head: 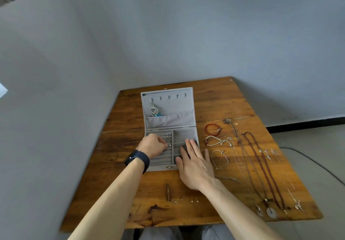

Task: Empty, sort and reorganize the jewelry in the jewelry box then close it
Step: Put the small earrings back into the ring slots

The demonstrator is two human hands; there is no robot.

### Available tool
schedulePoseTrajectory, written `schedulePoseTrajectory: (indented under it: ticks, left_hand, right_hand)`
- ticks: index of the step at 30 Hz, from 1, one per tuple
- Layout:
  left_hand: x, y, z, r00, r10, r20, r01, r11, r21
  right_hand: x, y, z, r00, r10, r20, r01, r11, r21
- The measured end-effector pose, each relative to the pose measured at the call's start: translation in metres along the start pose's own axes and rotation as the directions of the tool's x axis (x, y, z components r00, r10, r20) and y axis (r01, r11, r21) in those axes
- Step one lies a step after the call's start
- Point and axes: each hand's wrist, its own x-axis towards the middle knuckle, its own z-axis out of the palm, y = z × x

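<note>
While our left hand (154, 145) curls on the jewelry box (169, 112), holding we cannot tell what, our right hand (194, 166) lies flat on it just beside.

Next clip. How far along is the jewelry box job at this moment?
Roughly midway. Done: bracelets, necklaces and studs lie sorted on the table; a few earrings sit in the slotted rolls of the jewelry box and a dangling piece hangs from a lid hook. In hand: the left hand curls over the rolls, its contents hidden; the right hand lies flat over the box. Left: refill the rest, close the box.
</note>
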Motion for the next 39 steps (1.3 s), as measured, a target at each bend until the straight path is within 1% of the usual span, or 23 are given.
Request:
schedulePoseTrajectory:
  ticks: [3, 6, 10, 13, 16, 21, 22, 24, 25, 27, 30, 32, 35, 37, 39]
  left_hand:
    - [-0.004, -0.001, 0.010, 0.995, 0.008, -0.099, -0.010, 1.000, -0.014]
    - [-0.009, -0.004, 0.016, 0.987, 0.024, -0.160, -0.030, 0.999, -0.038]
    - [-0.019, -0.010, 0.025, 0.952, 0.152, -0.265, -0.142, 0.988, 0.058]
    - [-0.028, -0.019, 0.033, 0.913, 0.237, -0.332, -0.234, 0.971, 0.051]
    - [-0.033, -0.024, 0.035, 0.900, 0.254, -0.354, -0.271, 0.963, 0.001]
    - [-0.046, -0.027, 0.031, 0.908, 0.271, -0.319, -0.296, 0.955, -0.030]
    - [-0.052, -0.030, 0.031, 0.903, 0.274, -0.330, -0.298, 0.954, -0.024]
    - [-0.067, -0.039, 0.034, 0.885, 0.285, -0.369, -0.301, 0.954, 0.016]
    - [-0.076, -0.044, 0.036, 0.873, 0.296, -0.388, -0.305, 0.951, 0.041]
    - [-0.092, -0.053, 0.041, 0.850, 0.335, -0.408, -0.330, 0.940, 0.085]
    - [-0.106, -0.061, 0.047, 0.830, 0.388, -0.401, -0.362, 0.921, 0.143]
    - [-0.112, -0.060, 0.048, 0.839, 0.370, -0.399, -0.340, 0.929, 0.145]
    - [-0.119, -0.057, 0.050, 0.851, 0.342, -0.397, -0.313, 0.940, 0.140]
    - [-0.123, -0.056, 0.051, 0.853, 0.341, -0.396, -0.312, 0.940, 0.137]
    - [-0.125, -0.055, 0.052, 0.856, 0.336, -0.392, -0.307, 0.942, 0.138]
  right_hand:
    - [0.000, 0.001, 0.001, 1.000, -0.006, -0.006, 0.006, 1.000, -0.002]
    - [0.000, 0.001, 0.001, 1.000, -0.010, -0.006, 0.009, 1.000, -0.007]
    - [0.000, 0.001, 0.001, 1.000, -0.002, 0.006, 0.003, 1.000, -0.015]
    - [0.001, 0.000, 0.000, 1.000, 0.000, 0.016, 0.001, 1.000, -0.014]
    - [0.001, 0.001, 0.000, 1.000, -0.001, 0.012, 0.001, 1.000, -0.020]
    - [0.000, 0.000, -0.002, 0.999, -0.005, 0.032, 0.005, 1.000, -0.008]
    - [0.000, 0.001, -0.005, 0.999, -0.015, 0.042, 0.014, 1.000, 0.014]
    - [-0.001, 0.003, -0.011, 0.997, -0.041, 0.064, 0.033, 0.992, 0.121]
    - [-0.003, 0.005, -0.015, 0.997, -0.053, 0.052, 0.042, 0.981, 0.191]
    - [-0.012, 0.011, -0.020, 0.998, -0.066, -0.025, 0.070, 0.952, 0.299]
    - [-0.032, 0.022, -0.024, 0.989, -0.056, -0.139, 0.101, 0.934, 0.341]
    - [-0.049, 0.027, -0.025, 0.976, -0.024, -0.218, 0.094, 0.943, 0.319]
    - [-0.071, 0.031, -0.021, 0.943, -0.021, -0.332, 0.092, 0.976, 0.199]
    - [-0.081, 0.033, -0.015, 0.941, -0.036, -0.336, 0.074, 0.992, 0.100]
    - [-0.086, 0.032, -0.009, 0.949, -0.039, -0.313, 0.056, 0.997, 0.044]
